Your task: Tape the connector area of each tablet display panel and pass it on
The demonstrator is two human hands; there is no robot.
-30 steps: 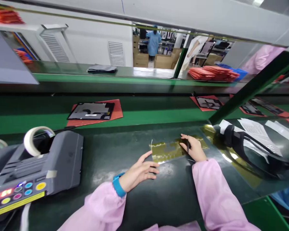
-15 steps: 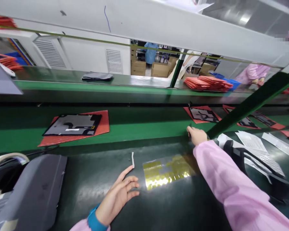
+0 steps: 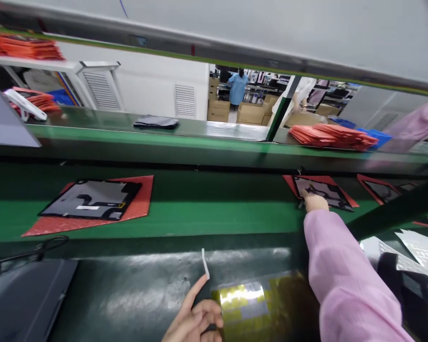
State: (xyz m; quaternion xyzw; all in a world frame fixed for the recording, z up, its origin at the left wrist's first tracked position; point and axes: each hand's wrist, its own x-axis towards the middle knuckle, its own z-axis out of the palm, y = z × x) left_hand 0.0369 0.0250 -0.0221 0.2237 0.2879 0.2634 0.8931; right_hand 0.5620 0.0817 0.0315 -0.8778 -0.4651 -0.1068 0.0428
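Observation:
My left hand (image 3: 194, 316) is low in the middle, index finger stretched out and the other fingers loosely bent. A narrow white strip (image 3: 204, 263) clings to that fingertip and stands up from it. Under and beside the hand lies a clear sheet with yellow film pieces (image 3: 242, 304). My right hand (image 3: 316, 202) reaches far forward to the left part of a flat grey-and-black panel (image 3: 328, 192) on a red bubble sheet (image 3: 351, 203). Its fingers are closed; a small dark end shows below them, too blurred to name.
Another grey-and-black panel (image 3: 92, 197) lies on a red sheet at left. A dark green post (image 3: 392, 209) slants beside my right arm. At left stands a grey tape dispenser (image 3: 28, 299); at right are white sheets (image 3: 423, 249) and a black object (image 3: 410, 294). Red pouches (image 3: 331, 137) lie on the shelf.
My right hand has moved forward from the bench edge to the panel on the red sheet. My left hand still carries the white strip on its fingertip. The camera view has shifted.

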